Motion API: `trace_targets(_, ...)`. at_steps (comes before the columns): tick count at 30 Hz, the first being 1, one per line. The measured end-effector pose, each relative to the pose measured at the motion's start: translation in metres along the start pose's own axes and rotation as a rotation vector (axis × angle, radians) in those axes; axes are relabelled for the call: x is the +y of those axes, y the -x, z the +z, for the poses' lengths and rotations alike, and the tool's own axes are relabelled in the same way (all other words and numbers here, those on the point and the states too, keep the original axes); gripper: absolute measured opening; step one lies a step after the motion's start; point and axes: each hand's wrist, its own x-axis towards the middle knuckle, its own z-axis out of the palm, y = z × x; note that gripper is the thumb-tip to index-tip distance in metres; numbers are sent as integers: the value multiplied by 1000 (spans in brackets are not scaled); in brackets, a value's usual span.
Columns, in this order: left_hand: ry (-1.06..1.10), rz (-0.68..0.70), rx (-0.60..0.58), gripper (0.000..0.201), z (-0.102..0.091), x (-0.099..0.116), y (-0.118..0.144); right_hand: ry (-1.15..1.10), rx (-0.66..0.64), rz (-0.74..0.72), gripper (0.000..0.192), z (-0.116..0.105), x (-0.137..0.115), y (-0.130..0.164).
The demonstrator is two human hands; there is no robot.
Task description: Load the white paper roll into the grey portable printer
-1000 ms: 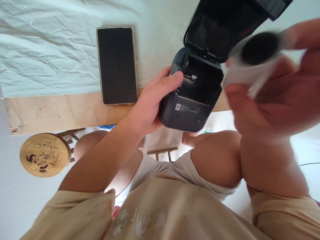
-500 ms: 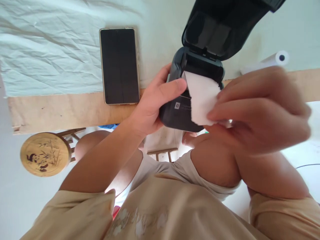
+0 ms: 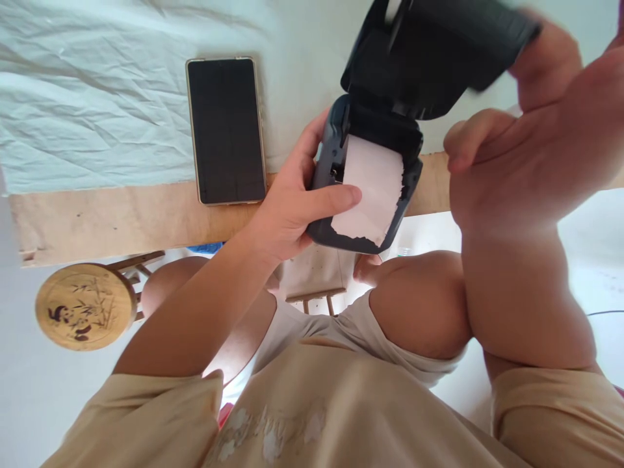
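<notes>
Table edge (image 3: 121, 218): left hand (image 3: 287, 214) grips printer (image 3: 336, 188), thumb pinning paper (image 3: 373, 195).

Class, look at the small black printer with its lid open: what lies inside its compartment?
White paper with a torn end comes out of the printer and hangs down its front. The roll itself is hidden inside. The left hand holds the body.

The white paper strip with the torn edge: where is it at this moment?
In the head view, the white paper strip hangs from the open dark grey printer, centre, pinned by the left hand thumb, right of the black phone.
</notes>
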Motion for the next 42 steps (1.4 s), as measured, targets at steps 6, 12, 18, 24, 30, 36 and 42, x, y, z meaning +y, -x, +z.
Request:
trace_targets(6,-3,-18,-41,51,0,0,1,-131,54,153,29,4,-1,0)
trace_targets(12,-7,2,-49,39,-3,-3,0,-324,-483,221,60,12,1,15)
trace_targets(18,-32,-11,-31,23,-2,-2,0,-260,-501,88,59,16,-6,18)
trace_targets(24,-10,1,6,26,0,-2,0,-198,-463,40,63,17,4,18)
trace_targets(30,99,-96,-2,41,-8,-9,-5,73,-286,-66,65,15,9,22)
trace_targets(36,131,-70,100,34,-9,-9,-3,30,-353,-289,65,10,12,20)
trace_targets(42,175,-77,37,32,-5,-4,-5,70,-248,-399,68,9,8,16)
